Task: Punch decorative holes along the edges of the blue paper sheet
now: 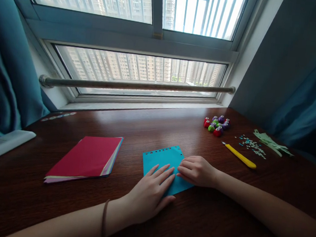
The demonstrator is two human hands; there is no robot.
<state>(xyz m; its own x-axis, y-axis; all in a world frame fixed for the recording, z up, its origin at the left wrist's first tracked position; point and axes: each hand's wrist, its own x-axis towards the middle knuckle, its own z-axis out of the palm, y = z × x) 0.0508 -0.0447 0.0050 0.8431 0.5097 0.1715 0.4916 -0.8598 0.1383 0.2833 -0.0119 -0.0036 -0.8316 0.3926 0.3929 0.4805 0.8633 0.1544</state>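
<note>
A sheet of bright blue paper (161,158) lies on the dark wooden table, with a row of small punched holes along its far edge and a few more near its far right corner. My left hand (151,193) rests flat on the near left part of the sheet, its fingers spread. At the sheet's right edge, my right hand (197,170) has its fingers bent and drawn together on the paper. Its thumb is mostly hidden. The fingertips of both hands are close together, and they cover the middle of the sheet.
A stack of coloured paper (84,156), red on top, lies left. To the right are a yellow craft knife (240,156), small paper bits (252,145), pale green strips (272,141) and several small coloured balls with eye-like dots (216,125). A window (140,69) with a rail stands behind.
</note>
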